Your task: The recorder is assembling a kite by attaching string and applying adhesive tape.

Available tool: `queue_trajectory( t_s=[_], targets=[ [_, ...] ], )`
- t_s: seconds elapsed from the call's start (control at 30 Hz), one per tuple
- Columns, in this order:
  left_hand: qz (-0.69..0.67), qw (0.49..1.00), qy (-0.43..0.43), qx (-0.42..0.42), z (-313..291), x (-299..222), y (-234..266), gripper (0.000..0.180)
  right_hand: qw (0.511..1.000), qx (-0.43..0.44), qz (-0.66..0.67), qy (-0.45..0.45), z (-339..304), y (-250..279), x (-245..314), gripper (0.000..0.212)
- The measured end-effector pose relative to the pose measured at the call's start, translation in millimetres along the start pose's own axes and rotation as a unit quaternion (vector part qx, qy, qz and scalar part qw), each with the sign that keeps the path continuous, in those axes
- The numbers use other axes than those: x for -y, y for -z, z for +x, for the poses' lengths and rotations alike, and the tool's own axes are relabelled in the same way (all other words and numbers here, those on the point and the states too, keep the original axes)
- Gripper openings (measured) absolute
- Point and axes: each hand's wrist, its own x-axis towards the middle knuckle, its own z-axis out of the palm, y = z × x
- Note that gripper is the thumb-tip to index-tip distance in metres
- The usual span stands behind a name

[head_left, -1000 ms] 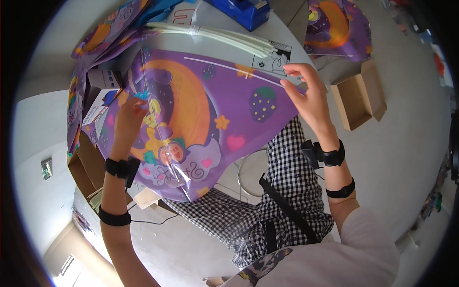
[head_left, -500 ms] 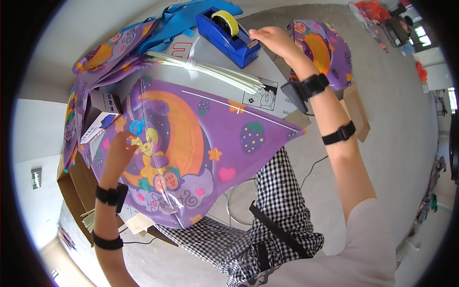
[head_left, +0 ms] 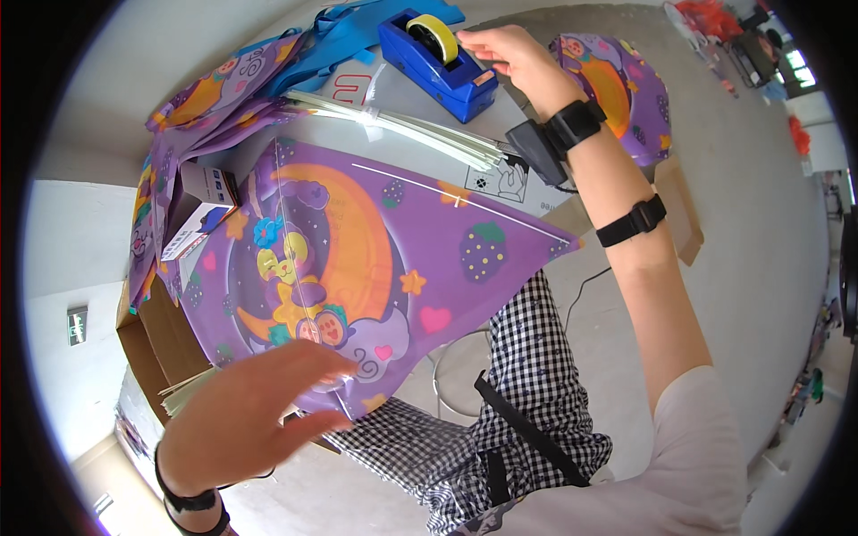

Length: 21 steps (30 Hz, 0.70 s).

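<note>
A purple kite (head_left: 429,259) printed with a moon, a bunny and strawberries lies spread out, with a white rod (head_left: 460,203) along its upper right edge and another rod down its middle. Over its lower corner is my left hand (head_left: 259,411), thumb and fingers apart, holding nothing. My right hand (head_left: 518,58) is beside the blue tape dispenser (head_left: 438,76), fingertips next to the yellow tape roll (head_left: 433,38). Its fingers are bent together; whatever is between them, if anything, is too small to make out.
A bundle of white rods (head_left: 411,134) lies above the kite. Further purple kites (head_left: 617,94) are at the upper right and upper left. Blue fabric strips (head_left: 349,45), a small box (head_left: 201,205) and a cardboard box (head_left: 161,339) lie around the work surface.
My left hand has come down from the kite's left side to its lower corner and opened. The right hand has shifted up, from the dispenser's front end towards the tape roll.
</note>
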Motion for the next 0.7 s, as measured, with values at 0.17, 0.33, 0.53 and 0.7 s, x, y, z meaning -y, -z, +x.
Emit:
queue_trajectory(
  t_s=[0.17,0.33,0.53,0.7],
  targets=[
    [-0.142,0.984,-0.054,0.095,28,1,-16,0.035,0.987,0.054,-0.133,0.071,-13,14,-2,0.034],
    [-0.324,0.943,0.012,0.074,97,48,-25,0.031,0.994,0.062,-0.085,0.033,-102,66,-13,0.032],
    [-0.439,0.898,0.029,0.028,161,75,-26,0.033,1.000,0.022,-0.001,-0.002,-236,121,-14,0.020],
    [-0.507,0.861,0.019,0.018,203,74,-14,0.035,0.995,-0.034,-0.072,-0.055,-325,160,-4,0.018]
  ],
)
